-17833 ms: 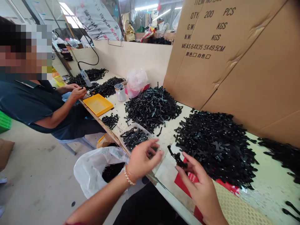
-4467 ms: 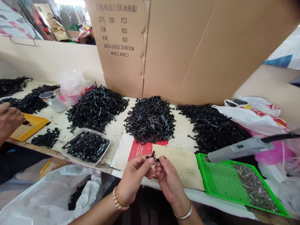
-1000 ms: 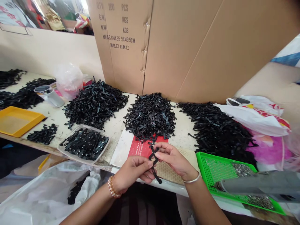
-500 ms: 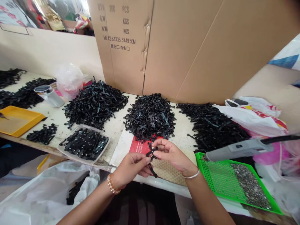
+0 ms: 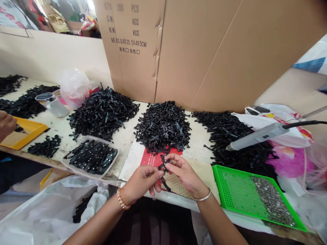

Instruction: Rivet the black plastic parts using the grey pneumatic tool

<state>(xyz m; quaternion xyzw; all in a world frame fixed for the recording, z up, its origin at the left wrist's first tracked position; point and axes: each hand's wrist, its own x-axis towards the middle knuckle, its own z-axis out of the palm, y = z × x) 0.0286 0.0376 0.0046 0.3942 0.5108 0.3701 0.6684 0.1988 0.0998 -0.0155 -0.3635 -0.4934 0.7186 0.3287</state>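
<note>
Between my two hands, over the near edge of the table, is a small black plastic linkage (image 5: 166, 184) of several narrow strips. Its upper end looks crossed, and one curved arm hangs down toward me. My left hand (image 5: 141, 182) pinches it from the left with thumb and fingers. From the right, the thumb and index finger of my right hand (image 5: 186, 176) grip its upper part. Fingers cover some of the piece. Just beyond is a heap of similar black parts (image 5: 163, 126). A red printed sheet (image 5: 149, 160) and a honeycomb-patterned mat (image 5: 201, 177) lie beneath my hands.
A grey electric screwdriver (image 5: 260, 136) hangs at right above black strips (image 5: 230, 132). Below it is a green tray (image 5: 222, 183) with small metal pieces (image 5: 274, 200). Leftward are a clear tub (image 5: 113, 163) of black parts, a white mug (image 5: 57, 107) and a co-worker's hand (image 5: 6, 126) at a yellow tray (image 5: 38, 131).
The hanging screwdriver has swung up and right, away from the green tray. A co-worker's hand has come in at the left edge. My hands keep their hold, almost still.
</note>
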